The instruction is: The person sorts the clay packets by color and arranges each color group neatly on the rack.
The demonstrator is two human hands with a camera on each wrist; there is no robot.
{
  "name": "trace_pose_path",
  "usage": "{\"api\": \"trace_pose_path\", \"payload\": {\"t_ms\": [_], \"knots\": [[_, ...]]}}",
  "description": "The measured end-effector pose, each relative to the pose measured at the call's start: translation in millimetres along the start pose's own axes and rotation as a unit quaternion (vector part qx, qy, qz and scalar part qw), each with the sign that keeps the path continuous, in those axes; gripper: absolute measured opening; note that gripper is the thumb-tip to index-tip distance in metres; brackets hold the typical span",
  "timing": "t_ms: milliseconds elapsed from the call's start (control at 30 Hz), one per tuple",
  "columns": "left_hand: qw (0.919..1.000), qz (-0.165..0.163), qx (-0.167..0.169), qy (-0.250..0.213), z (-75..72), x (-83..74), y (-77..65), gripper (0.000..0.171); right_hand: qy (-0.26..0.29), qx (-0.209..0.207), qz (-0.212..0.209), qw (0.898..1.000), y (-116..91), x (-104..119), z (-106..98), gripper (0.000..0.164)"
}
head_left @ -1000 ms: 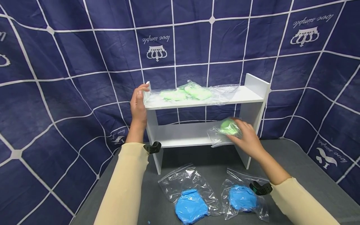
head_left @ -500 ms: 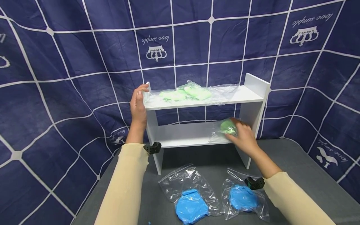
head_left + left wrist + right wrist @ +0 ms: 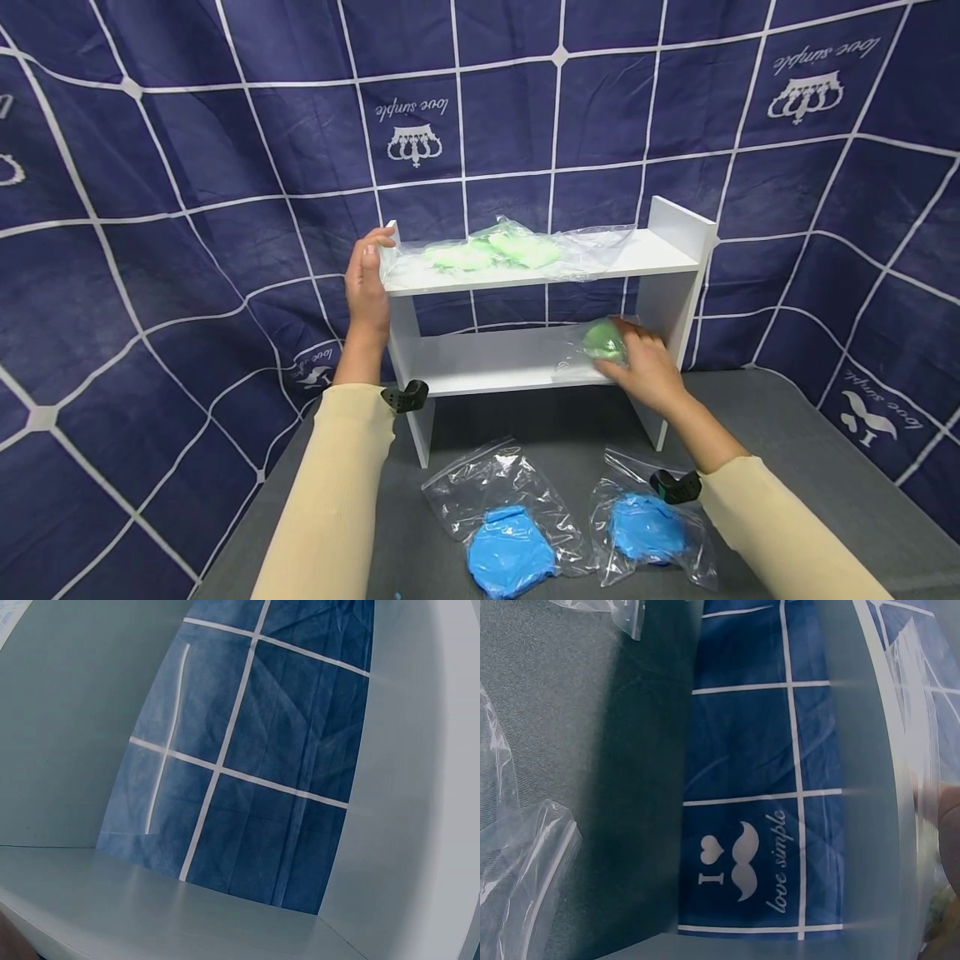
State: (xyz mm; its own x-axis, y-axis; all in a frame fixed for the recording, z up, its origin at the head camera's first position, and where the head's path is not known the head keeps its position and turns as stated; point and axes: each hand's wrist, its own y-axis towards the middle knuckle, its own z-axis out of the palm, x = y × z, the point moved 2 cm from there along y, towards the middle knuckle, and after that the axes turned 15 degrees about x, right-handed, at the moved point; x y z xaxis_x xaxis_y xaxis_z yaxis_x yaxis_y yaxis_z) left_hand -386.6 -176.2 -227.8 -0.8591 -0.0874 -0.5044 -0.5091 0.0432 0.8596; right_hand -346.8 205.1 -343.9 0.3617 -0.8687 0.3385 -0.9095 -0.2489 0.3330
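Note:
In the head view, my left hand (image 3: 367,283) grips the left side panel of a white two-tier shelf (image 3: 495,357) at its top. My right hand (image 3: 648,367) reaches into the right end of the lower tier, fingers and thumb around a clear zip bag (image 3: 573,360) with a round green lump (image 3: 602,340) inside. The bag lies at the lower board, close to its front edge. More clear bags with light green lumps (image 3: 521,247) lie on the top board. At the right edge of the right wrist view, part of my right hand (image 3: 951,836) shows beside the clear plastic.
On the grey table (image 3: 750,417) before the shelf lie two clear zip bags, one with a blue lump (image 3: 510,550) at left, another with a blue lump (image 3: 647,527) under my right wrist. A navy curtain (image 3: 510,108) with white lines hangs behind and at both sides.
My right hand has moved the green bag slightly left and inward, so its lower edge no longer hangs over the lower board's front. My left hand stays on the side panel.

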Motion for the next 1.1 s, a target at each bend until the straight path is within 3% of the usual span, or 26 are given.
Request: {"api": "trace_pose_path", "payload": {"t_ms": [400, 600, 867, 1100], "knots": [[0.9999, -0.008, 0.004, 0.004, 0.2, 0.0, -2.5, 0.058, 0.042, -0.039, -0.005, 0.998, -8, 2, -4, 0.055], [1.0000, 0.001, 0.000, -0.006, 0.7, -1.9, 0.6, 0.059, 0.071, -0.092, -0.071, 0.991, -25, 28, -28, 0.054], [1.0000, -0.003, 0.001, -0.001, -0.5, 1.2, 0.1, 0.054, 0.067, -0.147, -0.155, 0.975, -54, 57, -67, 0.060], [0.9999, 0.001, -0.002, -0.013, -0.1, 0.5, 0.5, 0.062, 0.122, -0.180, -0.211, 0.953, -65, 75, -104, 0.066]]}}
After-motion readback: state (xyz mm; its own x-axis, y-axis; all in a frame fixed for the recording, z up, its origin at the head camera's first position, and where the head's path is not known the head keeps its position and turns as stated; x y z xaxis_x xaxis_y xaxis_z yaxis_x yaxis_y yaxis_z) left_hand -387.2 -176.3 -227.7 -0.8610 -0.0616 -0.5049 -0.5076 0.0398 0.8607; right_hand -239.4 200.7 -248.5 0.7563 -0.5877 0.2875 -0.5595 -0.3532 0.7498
